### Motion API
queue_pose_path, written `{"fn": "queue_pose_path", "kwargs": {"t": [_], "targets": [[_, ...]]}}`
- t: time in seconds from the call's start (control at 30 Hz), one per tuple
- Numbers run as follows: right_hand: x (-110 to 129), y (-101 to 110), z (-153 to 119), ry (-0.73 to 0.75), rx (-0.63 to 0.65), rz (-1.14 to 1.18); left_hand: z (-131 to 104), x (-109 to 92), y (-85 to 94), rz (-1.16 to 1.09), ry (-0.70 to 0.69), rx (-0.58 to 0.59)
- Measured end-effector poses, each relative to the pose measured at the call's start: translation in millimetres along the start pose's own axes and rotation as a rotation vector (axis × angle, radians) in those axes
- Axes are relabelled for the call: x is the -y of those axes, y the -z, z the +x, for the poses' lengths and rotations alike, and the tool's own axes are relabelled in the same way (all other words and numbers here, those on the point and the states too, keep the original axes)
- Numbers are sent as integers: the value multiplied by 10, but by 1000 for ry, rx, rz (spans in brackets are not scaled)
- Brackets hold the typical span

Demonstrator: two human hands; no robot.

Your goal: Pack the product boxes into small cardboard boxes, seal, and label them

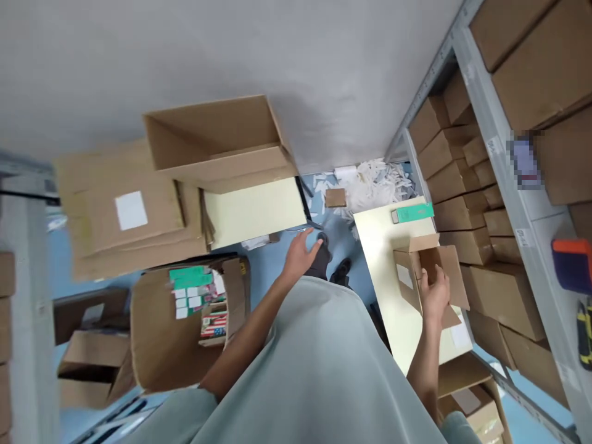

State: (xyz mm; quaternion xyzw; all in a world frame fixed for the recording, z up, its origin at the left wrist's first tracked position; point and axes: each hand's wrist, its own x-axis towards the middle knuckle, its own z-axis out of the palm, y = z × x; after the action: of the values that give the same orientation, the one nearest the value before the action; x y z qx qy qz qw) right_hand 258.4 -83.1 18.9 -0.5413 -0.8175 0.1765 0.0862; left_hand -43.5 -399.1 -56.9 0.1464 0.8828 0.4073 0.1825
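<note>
My left hand (300, 254) is stretched out over the floor with its fingers apart and nothing in them. To the right, a small open cardboard box (407, 279) stands on a pale yellow table (382, 271), flaps folded outward. At the box's mouth is my right hand (435, 295), thumb and fingers apart, with nothing visible between them. Whether it touches the box's inner wall I cannot tell. Beyond the box, a green carton (414, 213) lies at the table's far end.
A big open box (222, 160) sits on another pale table (254, 213). Below it, a large carton (161, 345) holds green and white packets (192, 287). Metal shelving (490, 123) with stacked boxes lines the right side. White paper scraps (377, 188) litter the floor by the wall.
</note>
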Motion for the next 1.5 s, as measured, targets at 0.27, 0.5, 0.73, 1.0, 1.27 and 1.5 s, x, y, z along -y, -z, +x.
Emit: {"fn": "queue_pose_path", "kwargs": {"t": [0.27, 0.5, 0.73, 1.0, 1.27, 1.5], "targets": [[1334, -474, 70, 430, 195, 113, -124, 510, 710, -217, 219, -342], [3134, -938, -115, 709, 476, 230, 265, 838, 1437, -334, 253, -534], [4772, -1526, 38, 703, 478, 132, 816, 1482, 2768, -332, 357, -629], [5885, -2199, 279, 353, 433, -192, 1699, 1803, 3512, -252, 405, -528], [5666, -2245, 464, 345, 527, -262, 1860, 1758, 3361, 2, 550, -595], [4330, -1979, 629, 142, 398, -121, 2099, 850, 2893, 38, 104, -513]]}}
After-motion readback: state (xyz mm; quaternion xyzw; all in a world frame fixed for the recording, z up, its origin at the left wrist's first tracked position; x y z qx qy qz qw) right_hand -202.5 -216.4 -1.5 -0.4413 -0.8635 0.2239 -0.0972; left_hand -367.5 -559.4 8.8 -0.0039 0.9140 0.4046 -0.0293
